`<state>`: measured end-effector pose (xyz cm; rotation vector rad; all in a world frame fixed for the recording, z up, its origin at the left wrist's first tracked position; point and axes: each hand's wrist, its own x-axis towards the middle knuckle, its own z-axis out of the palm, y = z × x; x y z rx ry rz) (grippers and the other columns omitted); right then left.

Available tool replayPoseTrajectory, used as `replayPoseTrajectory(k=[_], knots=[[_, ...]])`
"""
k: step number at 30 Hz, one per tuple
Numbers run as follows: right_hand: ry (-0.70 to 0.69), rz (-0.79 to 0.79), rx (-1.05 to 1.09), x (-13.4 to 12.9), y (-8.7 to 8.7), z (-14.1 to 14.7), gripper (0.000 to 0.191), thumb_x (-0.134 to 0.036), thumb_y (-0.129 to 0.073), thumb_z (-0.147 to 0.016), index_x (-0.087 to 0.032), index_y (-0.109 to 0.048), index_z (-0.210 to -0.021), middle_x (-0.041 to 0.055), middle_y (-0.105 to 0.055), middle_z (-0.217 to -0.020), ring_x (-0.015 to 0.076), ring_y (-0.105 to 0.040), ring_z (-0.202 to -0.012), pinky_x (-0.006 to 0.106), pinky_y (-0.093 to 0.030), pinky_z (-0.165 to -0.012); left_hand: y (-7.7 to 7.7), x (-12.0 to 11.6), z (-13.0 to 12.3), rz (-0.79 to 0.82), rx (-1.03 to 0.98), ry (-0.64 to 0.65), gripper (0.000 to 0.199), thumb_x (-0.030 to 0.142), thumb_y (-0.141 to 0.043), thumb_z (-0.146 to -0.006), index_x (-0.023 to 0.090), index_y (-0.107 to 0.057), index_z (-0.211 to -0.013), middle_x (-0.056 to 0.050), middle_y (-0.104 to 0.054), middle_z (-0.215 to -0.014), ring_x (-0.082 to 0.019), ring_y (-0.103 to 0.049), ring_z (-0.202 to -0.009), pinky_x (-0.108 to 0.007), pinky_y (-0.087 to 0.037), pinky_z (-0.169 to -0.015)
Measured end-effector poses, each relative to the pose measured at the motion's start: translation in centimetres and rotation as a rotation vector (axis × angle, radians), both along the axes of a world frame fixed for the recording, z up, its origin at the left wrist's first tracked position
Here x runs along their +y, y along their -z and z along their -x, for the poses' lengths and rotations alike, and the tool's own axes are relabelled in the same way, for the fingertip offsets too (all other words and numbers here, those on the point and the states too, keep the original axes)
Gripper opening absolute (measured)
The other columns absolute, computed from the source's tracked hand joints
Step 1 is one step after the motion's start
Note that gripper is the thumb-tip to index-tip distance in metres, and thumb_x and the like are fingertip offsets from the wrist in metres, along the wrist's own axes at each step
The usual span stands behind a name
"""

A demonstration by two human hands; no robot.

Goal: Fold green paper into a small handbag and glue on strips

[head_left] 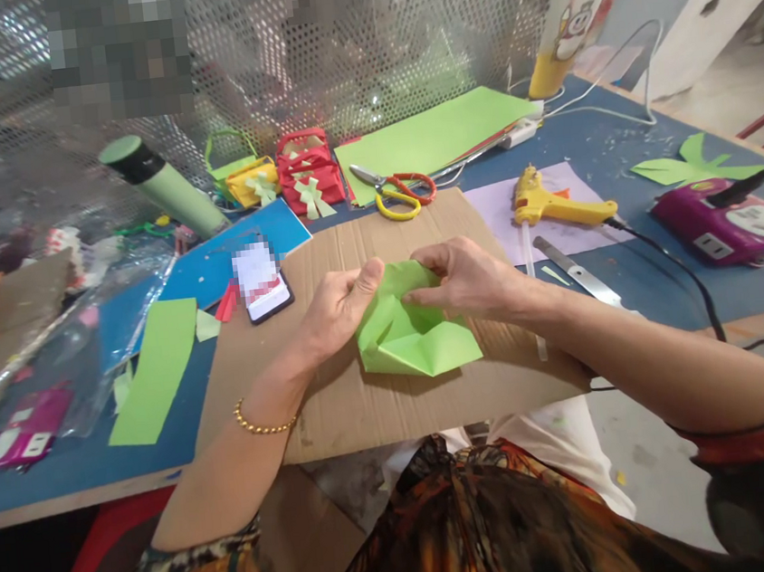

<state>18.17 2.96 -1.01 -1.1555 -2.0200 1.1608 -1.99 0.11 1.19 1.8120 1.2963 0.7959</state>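
A folded light-green paper piece (421,341), shaped like a small open pouch, is held between both hands over a brown cardboard sheet (340,409). My left hand (345,303) grips its left upper edge, thumb on top and the other fingers partly hidden. At its upper right side, my right hand (467,279) pinches the paper, with some fingers reaching into the opening. Beyond the hands, red-and-yellow-handled scissors (399,191) lie on the cardboard's far edge. A yellow hot glue gun (557,201) rests to the right on lilac paper (493,206).
Left of the cardboard lie a phone (263,285) and a green paper strip (155,373). Small red (308,171) and yellow (253,183) paper bags stand behind, near a green bottle (163,186). A metal blade (578,273) and a purple power strip (723,218) with cords are at right.
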Motion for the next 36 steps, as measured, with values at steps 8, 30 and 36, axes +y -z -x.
replayPoseTrajectory(k=[8, 30, 36], knots=[[0.023, -0.037, 0.031, 0.1, -0.2, -0.3, 0.016, -0.022, -0.066, -0.078, -0.019, -0.054, -0.067, -0.0055, -0.049, -0.060, 0.0096, -0.047, -0.057, 0.026, -0.030, -0.054, 0.0, 0.3, 0.8, 0.115, 0.010, 0.041, 0.026, 0.042, -0.072, -0.077, 0.017, -0.066, -0.083, -0.001, -0.064, -0.075, -0.013, -0.055, -0.065, -0.023, -0.043, -0.052], [-0.073, 0.048, 0.262, 0.6, 1.1, -0.1, 0.041, -0.050, -0.083, -0.074, -0.018, -0.057, -0.065, -0.0047, -0.047, -0.060, 0.0080, -0.041, -0.055, 0.024, -0.028, -0.047, -1.1, -0.4, -0.3, 0.038, 0.121, 0.003, 0.018, 0.035, -0.063, -0.073, 0.018, -0.059, -0.074, 0.003, -0.057, -0.067, -0.010, -0.047, -0.061, -0.023, -0.041, -0.053], [-0.098, 0.097, 0.302, 0.3, 0.8, 0.0, 0.046, -0.053, -0.084, -0.072, -0.019, -0.055, -0.063, -0.0049, -0.047, -0.059, 0.0074, -0.042, -0.052, 0.022, -0.030, -0.045, -0.9, -0.3, -0.1, 0.087, 0.058, 0.045, 0.015, 0.032, -0.059, -0.074, 0.018, -0.060, -0.078, 0.002, -0.059, -0.070, -0.011, -0.049, -0.062, -0.023, -0.040, -0.052]])
